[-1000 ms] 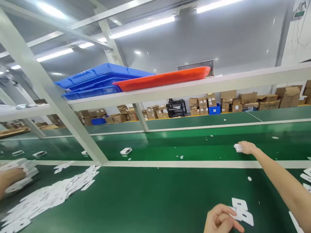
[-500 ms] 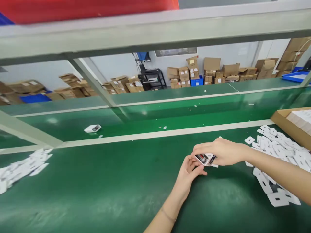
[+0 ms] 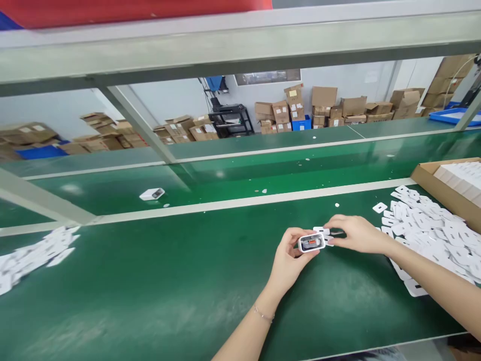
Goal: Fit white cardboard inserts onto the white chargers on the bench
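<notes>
My left hand (image 3: 288, 258) grips a small white device (image 3: 311, 242) with a dark and red face, held just above the green table (image 3: 188, 291). My right hand (image 3: 355, 233) is closed in a pinch on a small white flat piece (image 3: 322, 231) right at the device's upper edge. Both hands meet over the table's middle right. A heap of white flat pieces (image 3: 432, 233) lies spread to the right of my right forearm.
A second white device (image 3: 152, 193) lies on the far green belt. A cardboard box (image 3: 436, 188) of white items stands at the right edge. More white pieces (image 3: 33, 253) lie at the left. A grey frame beam (image 3: 240, 47) crosses overhead; cardboard boxes (image 3: 323, 108) line the back wall.
My right hand brought a white device back from the far belt to the table's middle. My left hand took hold of it, and my right hand now pinches a white piece beside it.
</notes>
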`<control>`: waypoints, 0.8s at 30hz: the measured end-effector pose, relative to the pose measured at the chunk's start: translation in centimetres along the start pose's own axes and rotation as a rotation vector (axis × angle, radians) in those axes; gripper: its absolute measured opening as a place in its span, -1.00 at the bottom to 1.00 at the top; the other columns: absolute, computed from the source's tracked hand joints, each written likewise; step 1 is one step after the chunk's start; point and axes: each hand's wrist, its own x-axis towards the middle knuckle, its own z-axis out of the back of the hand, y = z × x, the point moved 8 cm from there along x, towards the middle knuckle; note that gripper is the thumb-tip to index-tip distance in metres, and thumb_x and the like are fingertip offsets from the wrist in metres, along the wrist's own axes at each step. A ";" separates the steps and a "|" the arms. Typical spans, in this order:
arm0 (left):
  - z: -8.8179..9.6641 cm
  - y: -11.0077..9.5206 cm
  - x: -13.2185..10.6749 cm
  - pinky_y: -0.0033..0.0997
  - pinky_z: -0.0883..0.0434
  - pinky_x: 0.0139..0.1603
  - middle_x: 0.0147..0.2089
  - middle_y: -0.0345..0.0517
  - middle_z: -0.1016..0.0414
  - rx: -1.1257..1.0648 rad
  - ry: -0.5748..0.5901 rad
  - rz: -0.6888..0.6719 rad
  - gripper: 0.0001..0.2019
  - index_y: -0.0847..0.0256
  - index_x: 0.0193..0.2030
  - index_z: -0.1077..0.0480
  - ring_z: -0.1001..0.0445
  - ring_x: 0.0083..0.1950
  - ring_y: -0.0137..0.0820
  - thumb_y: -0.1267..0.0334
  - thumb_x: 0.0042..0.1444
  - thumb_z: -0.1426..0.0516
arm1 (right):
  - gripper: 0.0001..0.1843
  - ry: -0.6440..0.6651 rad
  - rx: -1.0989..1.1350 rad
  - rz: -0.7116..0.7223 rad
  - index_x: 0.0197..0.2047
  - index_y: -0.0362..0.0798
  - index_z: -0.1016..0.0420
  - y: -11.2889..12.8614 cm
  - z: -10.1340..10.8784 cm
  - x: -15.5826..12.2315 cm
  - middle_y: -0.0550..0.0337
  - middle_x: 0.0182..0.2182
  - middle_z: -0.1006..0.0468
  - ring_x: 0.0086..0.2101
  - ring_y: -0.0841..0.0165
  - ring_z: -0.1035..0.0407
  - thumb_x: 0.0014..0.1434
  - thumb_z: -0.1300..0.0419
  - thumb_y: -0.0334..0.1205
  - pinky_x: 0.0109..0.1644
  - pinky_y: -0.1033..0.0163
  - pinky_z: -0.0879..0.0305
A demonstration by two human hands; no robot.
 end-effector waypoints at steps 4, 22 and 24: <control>0.2 -0.5 -0.1 -0.33 -0.47 -0.08 -0.11 -0.09 -0.55 -0.007 -0.040 -0.041 -0.65 0.16 -0.28 -0.26 -0.52 -0.03 -0.27 0.36 -0.11 -0.35 | -0.73 0.006 -0.051 -0.025 -0.04 -0.03 -0.49 -0.1 -2.4 -0.1 0.08 -0.14 -0.55 -0.31 0.20 -0.52 0.18 -0.17 -0.20 -0.25 0.14 -0.37; -0.7 -0.9 -0.5 -0.31 -0.46 0.01 -0.05 -0.02 -0.54 0.035 0.012 -0.079 -0.77 0.18 -0.19 -0.47 -0.51 0.01 -0.24 0.36 -0.03 -0.31 | -0.69 -0.332 0.065 0.210 0.12 0.06 -0.28 4.9 3.1 -4.0 0.09 -0.06 -0.52 -0.36 0.40 -0.46 0.33 0.01 -0.25 -0.45 0.33 -0.29; -0.8 -0.8 -0.6 -0.35 -0.49 -0.04 -0.05 -0.03 -0.55 0.050 0.016 -0.064 -0.76 0.16 -0.18 -0.49 -0.52 0.00 -0.24 0.37 -0.03 -0.31 | -0.70 -0.355 0.105 0.171 0.12 0.07 -0.28 3.9 2.7 -3.9 0.08 -0.06 -0.50 -0.44 0.44 -0.42 0.34 0.02 -0.22 -0.48 0.34 -0.28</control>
